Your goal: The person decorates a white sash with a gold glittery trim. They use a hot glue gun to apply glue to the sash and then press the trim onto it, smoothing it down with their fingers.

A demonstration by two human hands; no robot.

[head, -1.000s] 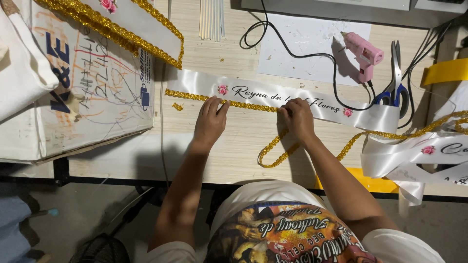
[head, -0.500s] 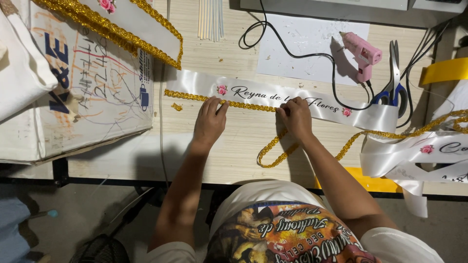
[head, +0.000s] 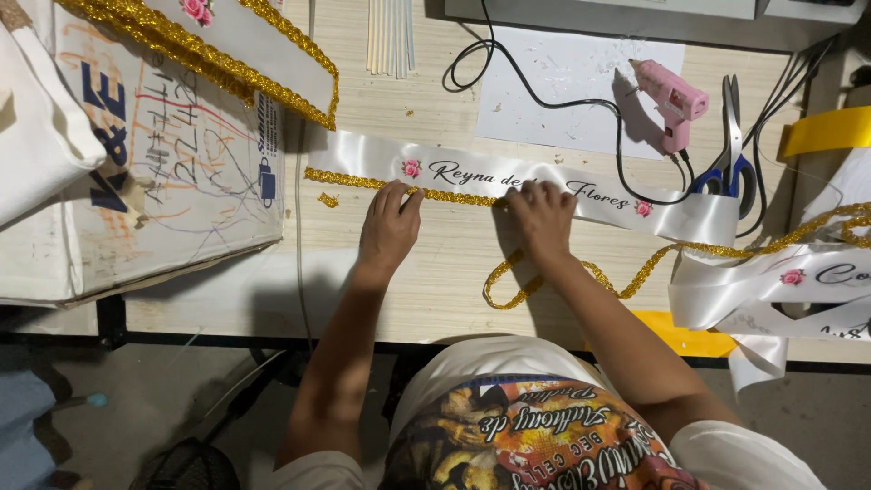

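On the wooden table right in front of you lies a long white ribbon with dark writing and small pink roses. A sparkly gold trim runs along its near edge. Your left hand lies flat, fingers together, and its tips press down on the gold trim and the edge of the ribbon. Your right hand sits just beside it, at 3 o'clock from the left one. Its fingers are bent down on the ribbon edge, and the trim runs under them. You cannot tell if they pinch it.

Loose gold trim makes a loop by your right wrist and then goes off toward 3 o'clock, onto a pile of more white ribbon. At 1 o'clock from your right hand stands a pink glue gun on a sheet of white paper. Blue scissors lie just beside it. At 9 o'clock from your left hand sits a big cardboard box with scribbles on it.
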